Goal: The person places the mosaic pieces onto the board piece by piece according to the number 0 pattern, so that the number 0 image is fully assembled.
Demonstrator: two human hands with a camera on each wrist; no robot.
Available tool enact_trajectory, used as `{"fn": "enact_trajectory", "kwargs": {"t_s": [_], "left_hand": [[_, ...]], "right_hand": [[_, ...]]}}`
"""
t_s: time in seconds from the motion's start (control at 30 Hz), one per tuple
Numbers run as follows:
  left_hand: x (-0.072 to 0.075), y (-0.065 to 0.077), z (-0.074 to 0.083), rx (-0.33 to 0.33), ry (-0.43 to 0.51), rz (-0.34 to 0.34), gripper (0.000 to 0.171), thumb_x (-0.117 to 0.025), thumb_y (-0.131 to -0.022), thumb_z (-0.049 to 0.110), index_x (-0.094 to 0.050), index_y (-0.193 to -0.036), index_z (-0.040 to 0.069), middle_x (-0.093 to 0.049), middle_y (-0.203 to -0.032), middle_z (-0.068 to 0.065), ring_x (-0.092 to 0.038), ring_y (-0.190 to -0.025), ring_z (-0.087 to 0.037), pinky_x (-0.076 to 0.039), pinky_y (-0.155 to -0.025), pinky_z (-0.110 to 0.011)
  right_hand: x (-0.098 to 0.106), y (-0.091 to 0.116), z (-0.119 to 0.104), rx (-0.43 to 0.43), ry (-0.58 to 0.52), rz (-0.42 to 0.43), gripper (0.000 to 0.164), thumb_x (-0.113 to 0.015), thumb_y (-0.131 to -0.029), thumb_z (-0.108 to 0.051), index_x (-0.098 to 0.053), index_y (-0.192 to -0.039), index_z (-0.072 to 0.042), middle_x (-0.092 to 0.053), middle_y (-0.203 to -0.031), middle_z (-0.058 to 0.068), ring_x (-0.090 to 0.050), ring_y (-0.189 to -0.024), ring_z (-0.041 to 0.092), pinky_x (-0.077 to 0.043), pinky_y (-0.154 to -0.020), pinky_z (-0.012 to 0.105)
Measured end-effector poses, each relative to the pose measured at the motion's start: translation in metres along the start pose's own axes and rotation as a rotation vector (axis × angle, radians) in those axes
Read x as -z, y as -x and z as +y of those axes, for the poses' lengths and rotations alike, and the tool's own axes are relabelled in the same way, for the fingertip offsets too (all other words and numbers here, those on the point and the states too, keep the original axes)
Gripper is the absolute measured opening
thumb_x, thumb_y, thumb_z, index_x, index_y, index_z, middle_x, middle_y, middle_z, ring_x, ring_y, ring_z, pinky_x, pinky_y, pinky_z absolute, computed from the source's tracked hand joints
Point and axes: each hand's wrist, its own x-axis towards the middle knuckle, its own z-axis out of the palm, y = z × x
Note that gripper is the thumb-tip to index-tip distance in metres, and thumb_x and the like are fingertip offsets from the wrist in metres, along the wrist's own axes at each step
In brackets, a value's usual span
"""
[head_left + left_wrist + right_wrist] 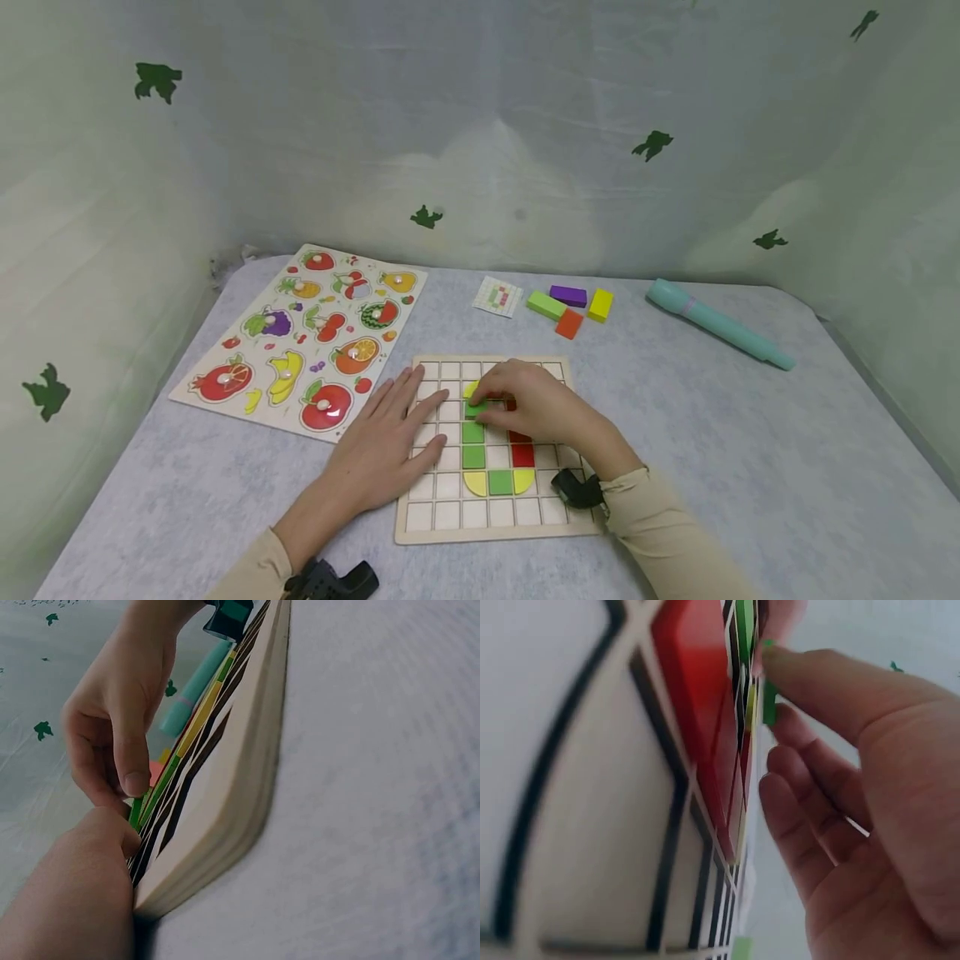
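A wooden grid board (495,534) lies on the table. Flat on its left side rests my left hand (378,454), fingers straight and spread. Between thumb and fingertips my right hand (536,404) pinches a small green square tile (769,705), held on edge just over the upper part of the board. Below it a column of green tiles (473,456) sits in the grid, with yellow quarter-round tiles (475,483) at the corners. Red tiles (522,454) stand in a column to the right, partly hidden by my right hand.
A fruit puzzle board (255,342) lies at the left. Behind the grid are a small pattern card (497,297) and loose green (547,305), purple (568,296), yellow (601,305) and orange (569,323) pieces. A teal tube-shaped object (720,323) lies at the back right.
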Motion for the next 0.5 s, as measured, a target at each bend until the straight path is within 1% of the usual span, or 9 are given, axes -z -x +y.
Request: {"fn": "enact_trajectory", "kwargs": {"t_s": [0.1,0.23,0.37,0.5], "left_hand": [[0.0006,0.0,-0.0007,-0.004,-0.004,0.001,0.062,-0.056,-0.1,0.051,-0.05,-0.154,0.021,-0.026,-0.17,-0.015,-0.02,-0.159,-0.032,-0.018,-0.129,-0.051],[0.0017,0.0005,-0.0027,-0.005,-0.006,0.004,0.062,-0.055,-0.1,0.051,-0.05,-0.154,0.021,-0.026,-0.17,-0.015,-0.019,-0.159,-0.032,-0.017,-0.129,-0.051],[0.0019,0.0016,-0.004,-0.005,-0.003,0.006,0.062,-0.055,-0.1,0.051,-0.05,-0.154,0.021,-0.026,-0.17,-0.015,-0.019,-0.159,-0.032,-0.017,-0.129,-0.051],[0.0005,0.0024,-0.0047,-0.005,-0.003,0.011,0.062,-0.056,-0.1,0.051,-0.051,-0.153,0.02,-0.027,-0.169,-0.016,-0.02,-0.159,-0.032,-0.018,-0.129,-0.052]], "right_hand": [[-0.004,-0.0022,0.0,0.049,0.043,-0.003,0.013,-0.077,-0.094,-0.026,-0.08,-0.106,-0.021,-0.073,-0.107,-0.01,-0.061,-0.094,0.01,-0.053,-0.085,0.027],[-0.0067,-0.0042,-0.0008,0.083,0.097,0.006,0.016,-0.077,-0.095,-0.026,-0.082,-0.108,-0.02,-0.074,-0.109,-0.006,-0.063,-0.101,0.011,-0.054,-0.092,0.029],[-0.0077,-0.0041,-0.0028,0.07,0.114,0.005,0.016,-0.076,-0.096,-0.023,-0.082,-0.11,-0.018,-0.073,-0.109,-0.003,-0.063,-0.102,0.013,-0.055,-0.093,0.03],[-0.0072,-0.0009,-0.0045,0.034,0.094,-0.008,0.018,-0.074,-0.096,-0.023,-0.081,-0.113,-0.019,-0.074,-0.111,-0.004,-0.063,-0.103,0.013,-0.055,-0.094,0.031]]}}
